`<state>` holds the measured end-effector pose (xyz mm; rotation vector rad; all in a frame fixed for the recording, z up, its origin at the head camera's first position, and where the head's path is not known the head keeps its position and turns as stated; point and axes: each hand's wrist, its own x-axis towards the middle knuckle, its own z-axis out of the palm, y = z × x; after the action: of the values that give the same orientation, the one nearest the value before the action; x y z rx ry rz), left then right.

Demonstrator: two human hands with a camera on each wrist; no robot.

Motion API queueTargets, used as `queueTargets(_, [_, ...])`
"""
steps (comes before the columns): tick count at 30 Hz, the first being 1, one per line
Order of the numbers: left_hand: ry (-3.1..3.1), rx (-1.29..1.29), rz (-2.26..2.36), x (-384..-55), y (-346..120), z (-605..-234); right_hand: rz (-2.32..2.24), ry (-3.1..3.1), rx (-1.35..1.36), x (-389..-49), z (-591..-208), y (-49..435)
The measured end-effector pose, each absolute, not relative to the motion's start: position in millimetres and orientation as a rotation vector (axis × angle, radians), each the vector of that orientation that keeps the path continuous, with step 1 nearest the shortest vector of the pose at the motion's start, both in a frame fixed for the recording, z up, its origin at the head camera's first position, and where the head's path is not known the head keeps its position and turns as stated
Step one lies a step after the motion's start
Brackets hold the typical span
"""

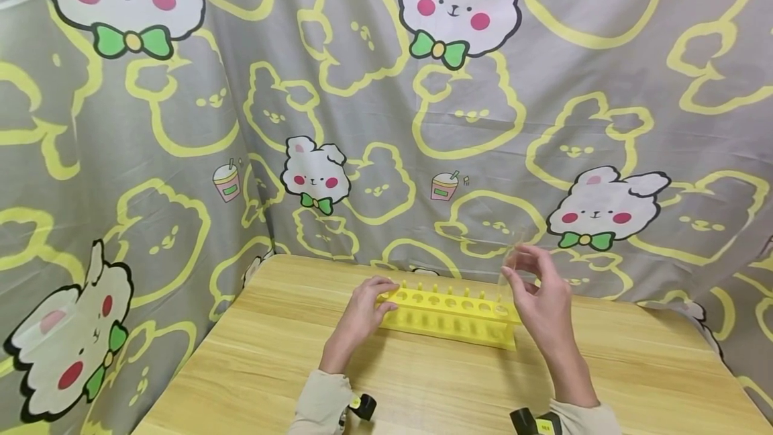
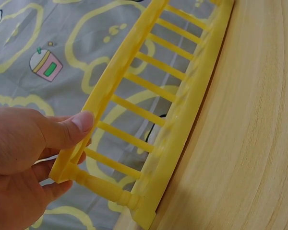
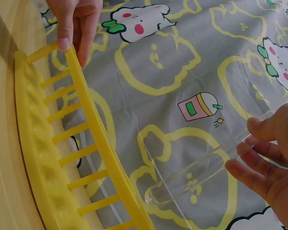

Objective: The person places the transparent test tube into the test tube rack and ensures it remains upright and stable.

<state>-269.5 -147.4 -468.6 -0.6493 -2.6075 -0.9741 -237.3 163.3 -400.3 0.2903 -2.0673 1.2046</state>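
Labels: small yellow tags [image 1: 545, 426] on the black wrist devices [image 1: 524, 421]; print too small to read. Left hand [image 1: 360, 307] pinches the left end of the yellow test tube rack [image 1: 447, 311], thumb on one side of the upper rail, fingers on the other. Right hand [image 1: 546, 294] pinches a clear test tube [image 3: 197, 169] between thumb and fingers, near its upper part; tube slightly tilted, rounded end down, at the rack's right end. Contact with hole cannot be told. Rack stands upright on the far part of the wood-grain tabletop [image 1: 435, 381], before grey rabbit-print cloth [image 1: 374, 113].
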Motion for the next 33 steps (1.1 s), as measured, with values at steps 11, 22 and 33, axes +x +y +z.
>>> queueTargets(11, [-2.613,-0.656,-0.972,-270,-146,-467,1.207,-2.059,0.312,-239,-400,160])
queueTargets(22, [-2.607,-0.655,-0.974,-269,-147,-468,1.224,-2.047,0.346,-242,-400,155])
queueTargets(33, [-2.62,-0.647,-0.982,-269,-148,-468,1.247,-2.061,0.35,-242,-402,148])
